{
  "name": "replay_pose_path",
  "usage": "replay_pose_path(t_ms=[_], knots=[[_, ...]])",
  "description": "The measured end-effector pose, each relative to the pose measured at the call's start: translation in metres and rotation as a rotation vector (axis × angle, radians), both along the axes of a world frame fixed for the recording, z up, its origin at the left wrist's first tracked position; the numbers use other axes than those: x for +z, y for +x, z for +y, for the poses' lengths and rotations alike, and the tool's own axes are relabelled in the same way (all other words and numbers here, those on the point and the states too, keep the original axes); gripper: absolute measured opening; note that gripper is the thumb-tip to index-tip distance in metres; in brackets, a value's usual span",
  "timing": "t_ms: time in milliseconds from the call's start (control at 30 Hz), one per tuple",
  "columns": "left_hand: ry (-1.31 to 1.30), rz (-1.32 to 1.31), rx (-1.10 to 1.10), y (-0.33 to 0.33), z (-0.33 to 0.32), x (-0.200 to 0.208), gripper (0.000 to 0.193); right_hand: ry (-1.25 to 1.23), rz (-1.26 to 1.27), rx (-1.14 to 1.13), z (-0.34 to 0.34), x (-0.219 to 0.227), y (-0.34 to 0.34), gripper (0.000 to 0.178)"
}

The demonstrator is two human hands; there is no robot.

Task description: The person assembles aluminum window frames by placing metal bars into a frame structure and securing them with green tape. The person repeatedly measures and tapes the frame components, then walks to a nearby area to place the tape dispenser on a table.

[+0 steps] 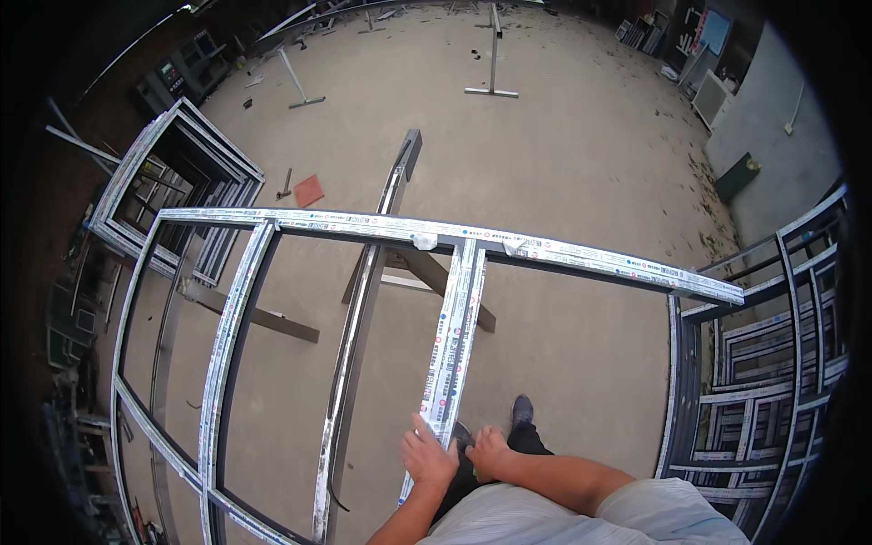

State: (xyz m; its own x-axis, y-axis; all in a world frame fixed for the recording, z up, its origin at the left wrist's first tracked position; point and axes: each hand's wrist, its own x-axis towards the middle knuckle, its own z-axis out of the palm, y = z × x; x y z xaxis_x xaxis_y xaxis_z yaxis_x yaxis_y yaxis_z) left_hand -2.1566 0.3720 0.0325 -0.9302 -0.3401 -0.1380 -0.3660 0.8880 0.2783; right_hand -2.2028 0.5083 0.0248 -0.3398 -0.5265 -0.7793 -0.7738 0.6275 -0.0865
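Note:
A large window frame (590,261) of metal profiles, covered in white printed protective film, lies across supports in front of me. My left hand (429,456) is closed round its middle crossbar (454,336), close to my body, with fingers on one side and thumb on the other. Just right of that bar is my right hand (489,452), its fingers curled. A small bit of green shows beside it, but what it holds, if anything, is hidden. Crumpled, loose film (424,241) sticks up from the far rail near the crossbar joint.
A long metal support beam (350,363) runs under the frame. Stacked frames stand at left (145,173) and right (786,345). On the floor lie a hammer (285,184) and a red square piece (309,191). T-footed stands (491,91) are farther off.

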Motion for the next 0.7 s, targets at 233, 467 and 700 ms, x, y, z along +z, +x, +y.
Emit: replay_pose_path(t_ms=[233, 467, 700], knots=[[0.032, -0.024, 0.007, 0.002, 0.0, -0.004, 0.12, 0.038, 0.024, -0.058, 0.014, 0.01, -0.002, 0.079], [0.06, -0.069, 0.021, 0.002, 0.0, 0.002, 0.119, 0.09, 0.024, -0.163, 0.037, 0.007, -0.003, 0.093], [0.035, -0.094, 0.025, 0.002, 0.004, -0.004, 0.12, 0.04, 0.095, -0.213, 0.064, -0.005, -0.002, 0.104]])
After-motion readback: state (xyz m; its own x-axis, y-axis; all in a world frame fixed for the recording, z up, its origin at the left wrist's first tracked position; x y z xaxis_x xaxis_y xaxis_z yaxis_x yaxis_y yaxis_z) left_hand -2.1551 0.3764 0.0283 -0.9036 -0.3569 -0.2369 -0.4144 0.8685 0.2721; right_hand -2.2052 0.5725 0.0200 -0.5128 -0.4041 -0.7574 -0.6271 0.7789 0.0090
